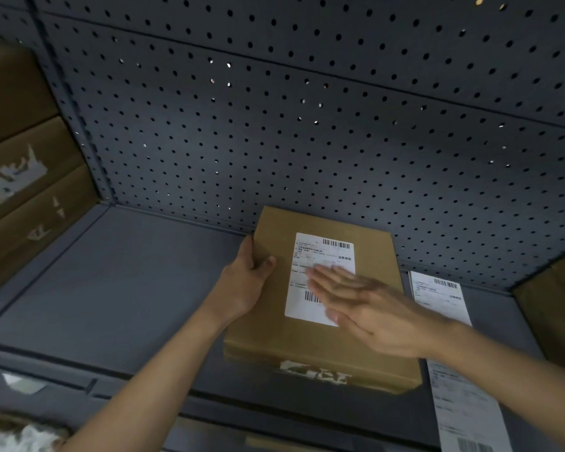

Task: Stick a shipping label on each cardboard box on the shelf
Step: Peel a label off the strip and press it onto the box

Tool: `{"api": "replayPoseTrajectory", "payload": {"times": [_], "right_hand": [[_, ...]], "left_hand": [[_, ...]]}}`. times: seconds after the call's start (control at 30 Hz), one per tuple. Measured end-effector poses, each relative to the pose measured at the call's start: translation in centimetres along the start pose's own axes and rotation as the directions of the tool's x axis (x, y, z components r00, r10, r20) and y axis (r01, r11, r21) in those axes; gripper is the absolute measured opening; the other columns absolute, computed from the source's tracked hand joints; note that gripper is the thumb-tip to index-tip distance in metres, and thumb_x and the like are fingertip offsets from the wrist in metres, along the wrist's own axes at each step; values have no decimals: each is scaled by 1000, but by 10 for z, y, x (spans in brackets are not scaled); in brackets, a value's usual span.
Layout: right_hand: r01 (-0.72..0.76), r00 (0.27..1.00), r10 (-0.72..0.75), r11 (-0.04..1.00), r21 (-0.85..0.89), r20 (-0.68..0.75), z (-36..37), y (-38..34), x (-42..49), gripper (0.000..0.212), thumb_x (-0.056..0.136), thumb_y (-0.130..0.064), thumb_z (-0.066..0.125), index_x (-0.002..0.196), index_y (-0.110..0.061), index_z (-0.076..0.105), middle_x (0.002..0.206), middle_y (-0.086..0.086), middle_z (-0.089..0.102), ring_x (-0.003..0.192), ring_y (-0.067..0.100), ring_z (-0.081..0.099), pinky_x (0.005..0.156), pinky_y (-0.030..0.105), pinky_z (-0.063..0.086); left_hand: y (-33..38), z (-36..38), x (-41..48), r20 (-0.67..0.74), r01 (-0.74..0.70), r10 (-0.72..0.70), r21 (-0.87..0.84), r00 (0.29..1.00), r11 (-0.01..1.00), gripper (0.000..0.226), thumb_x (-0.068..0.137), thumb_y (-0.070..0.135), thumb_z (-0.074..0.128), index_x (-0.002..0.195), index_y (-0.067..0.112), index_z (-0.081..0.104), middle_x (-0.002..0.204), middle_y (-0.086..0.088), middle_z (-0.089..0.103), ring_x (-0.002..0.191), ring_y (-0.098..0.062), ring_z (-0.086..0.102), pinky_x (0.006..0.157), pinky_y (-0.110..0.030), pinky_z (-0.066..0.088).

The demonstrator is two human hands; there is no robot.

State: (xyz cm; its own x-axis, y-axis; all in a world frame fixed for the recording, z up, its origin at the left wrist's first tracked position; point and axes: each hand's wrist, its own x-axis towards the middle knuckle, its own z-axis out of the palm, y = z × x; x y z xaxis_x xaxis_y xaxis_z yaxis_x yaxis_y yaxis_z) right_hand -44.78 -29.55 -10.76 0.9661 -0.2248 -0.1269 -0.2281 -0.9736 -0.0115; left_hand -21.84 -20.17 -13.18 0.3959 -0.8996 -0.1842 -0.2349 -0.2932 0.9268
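Note:
A flat brown cardboard box (274, 334) lies on the grey shelf (121, 288), its far end against the pegboard back. A white shipping label (320, 256) with barcodes is on its top face. My left hand (245, 282) grips the box's left edge, thumb on top. My right hand (369, 308) lies flat with straight fingers on the lower right part of the label, blurred by motion. A strip of further labels (441, 298) lies on the shelf to the right of the box, running toward the front edge.
Stacked cardboard boxes (23, 177) with torn label remains stand at the left end of the shelf. Another brown box (555, 308) sits at the right end. The perforated grey back panel (307, 125) rises behind. Bare shelf lies left of the middle box.

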Motion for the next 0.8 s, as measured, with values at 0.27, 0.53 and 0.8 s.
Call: {"api": "replayPoseTrajectory", "payload": {"times": [0.27, 0.53, 0.8], "right_hand": [[77, 997, -79, 983, 164, 5, 4, -2, -5, 48, 109, -35, 23, 155, -19, 22, 163, -6, 12, 150, 4, 4, 124, 33, 12], [-68, 997, 62, 984, 164, 46, 1, 30, 25, 51, 107, -43, 16, 155, -28, 7, 162, -14, -4, 146, -5, -12, 123, 26, -2], [-200, 980, 195, 969, 148, 48, -1, 36, 41, 51, 107, -40, 15, 153, -27, -1, 160, -13, -11, 145, -4, -18, 123, 28, -1]], "left_hand": [[-4, -2, 2, 16, -7, 8, -42, 1000, 999, 48, 102, 40, 47, 147, 35, 31, 120, 15, 57, 114, -14, 58, 91, -26, 43], [-10, -6, 4, 80, 22, -10, -154, 997, 988, 56, 101, 42, 49, 151, 40, 25, 130, 16, 57, 114, -8, 60, 93, -25, 48], [-13, -6, 5, 102, 60, -30, -299, 994, 952, 46, 102, 32, 50, 147, 36, 39, 126, 10, 66, 109, -11, 67, 101, -38, 50]]}}
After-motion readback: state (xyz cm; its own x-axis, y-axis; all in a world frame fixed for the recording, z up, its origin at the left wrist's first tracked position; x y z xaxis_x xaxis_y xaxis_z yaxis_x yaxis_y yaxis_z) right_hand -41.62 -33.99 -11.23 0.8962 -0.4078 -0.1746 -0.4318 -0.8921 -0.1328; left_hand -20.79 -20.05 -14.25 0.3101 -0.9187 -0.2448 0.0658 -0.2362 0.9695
